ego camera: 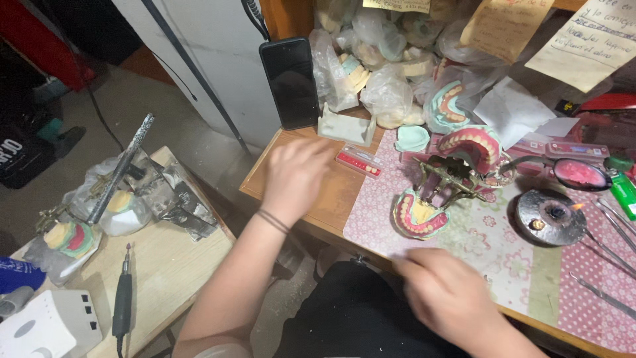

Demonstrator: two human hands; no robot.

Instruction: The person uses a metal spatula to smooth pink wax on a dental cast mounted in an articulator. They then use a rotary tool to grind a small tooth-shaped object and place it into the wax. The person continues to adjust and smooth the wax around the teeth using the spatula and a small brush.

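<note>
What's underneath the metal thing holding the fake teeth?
The metal holder with the teeth stands on a pink flowered mat, which covers the wooden table. A separate set of teeth lies at its foot. The mat hides the table beneath.

Glossy pink wax dentures (419, 215) on brass-coloured metal articulator (449, 180), matt wooden desk (331, 199).

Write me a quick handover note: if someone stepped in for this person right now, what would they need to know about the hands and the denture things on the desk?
Left hand: blurred, open, hovering beside the small red tray of teeth; holds nothing visible.
Right hand: blurred at the desk's near edge, below the lower denture; whether it holds anything cannot be told.
The metal hinged frame stands open on the flowered mat, upper denture tipped back.
The little burner is lit.
Both dentures already carry teeth in pink wax; neither hand is on them.
</note>
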